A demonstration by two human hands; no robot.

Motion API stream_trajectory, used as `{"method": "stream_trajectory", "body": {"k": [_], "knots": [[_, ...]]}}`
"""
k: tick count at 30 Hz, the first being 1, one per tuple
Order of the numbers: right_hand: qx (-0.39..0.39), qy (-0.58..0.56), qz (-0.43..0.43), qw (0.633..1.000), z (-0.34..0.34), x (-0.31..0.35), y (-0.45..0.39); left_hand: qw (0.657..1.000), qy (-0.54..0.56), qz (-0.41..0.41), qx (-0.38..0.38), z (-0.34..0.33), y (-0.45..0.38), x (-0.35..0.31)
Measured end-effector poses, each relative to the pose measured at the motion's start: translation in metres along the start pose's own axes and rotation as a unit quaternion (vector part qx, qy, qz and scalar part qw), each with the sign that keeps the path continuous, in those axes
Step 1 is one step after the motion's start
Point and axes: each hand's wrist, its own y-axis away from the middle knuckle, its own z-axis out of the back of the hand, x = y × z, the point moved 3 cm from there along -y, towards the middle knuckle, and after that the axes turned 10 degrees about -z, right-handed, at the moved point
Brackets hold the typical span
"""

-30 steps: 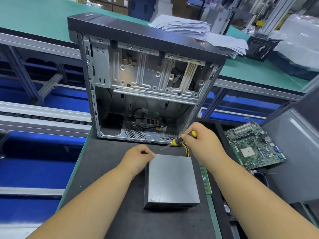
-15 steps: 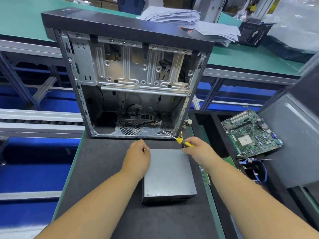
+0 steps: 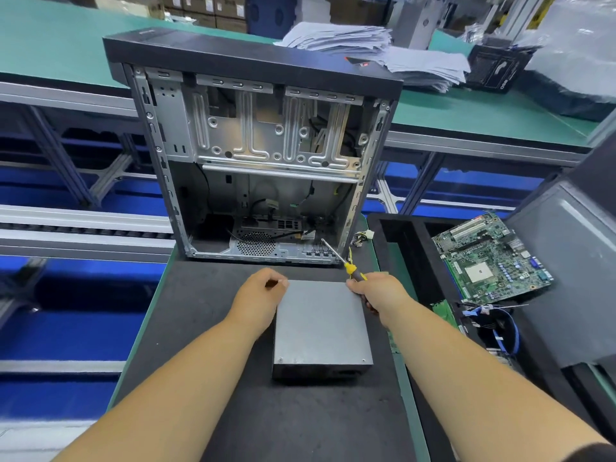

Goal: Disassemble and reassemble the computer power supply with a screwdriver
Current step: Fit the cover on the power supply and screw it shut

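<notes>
Right grip (image 3: 376, 291) grasps the screwdriver (image 3: 346, 266), left grip (image 3: 263, 296) clenched against the power supply (image 3: 321, 325) between them; refitting likely comes next.

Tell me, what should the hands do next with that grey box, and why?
Probably lift the grey box toward the open computer case. The left hand grips its far left corner, the right hand holds its right corner along with the screwdriver, and the case stands empty just behind.

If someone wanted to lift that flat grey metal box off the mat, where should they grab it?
Probably by its two long side walls, coming down from above. The power supply lies flat, its left flank bare; the right hand, holding the screwdriver, crowds its far right corner.
</notes>
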Motion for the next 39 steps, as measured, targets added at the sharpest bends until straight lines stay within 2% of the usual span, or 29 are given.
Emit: {"method": "stream_trajectory", "body": {"k": [3, 7, 16, 24, 27, 29, 33, 39], "knots": [[-0.058, 0.027, 0.058, 0.996, 0.003, -0.004, 0.009, 1.000, 0.002, 0.002, 0.026, 0.010, 0.017, 0.003], [-0.088, -0.026, 0.113, 0.989, 0.013, -0.021, 0.029, 0.996, -0.073, 0.020, -0.051, 0.031, 0.053, 0.006], [0.018, -0.076, 0.207, 0.975, 0.039, -0.055, 0.087, 0.976, -0.117, 0.027, -0.181, 0.039, 0.176, -0.015], [0.065, -0.116, 0.235, 0.963, 0.061, -0.075, 0.138, 0.970, -0.140, -0.018, -0.196, 0.030, 0.241, -0.048], [0.022, -0.093, 0.239, 0.966, 0.074, -0.083, 0.132, 0.968, -0.142, -0.029, -0.207, 0.033, 0.246, -0.064], [-0.016, -0.066, 0.211, 0.975, 0.081, -0.093, 0.117, 0.968, -0.138, -0.038, -0.207, 0.034, 0.247, -0.073], [-0.066, 0.075, 0.161, 0.982, 0.079, -0.115, 0.086, 0.972, -0.122, -0.046, -0.194, 0.035, 0.242, -0.081], [-0.067, 0.223, 0.116, 0.966, 0.053, -0.123, 0.065, 0.979, -0.105, -0.045, -0.170, 0.038, 0.233, -0.080]]}}
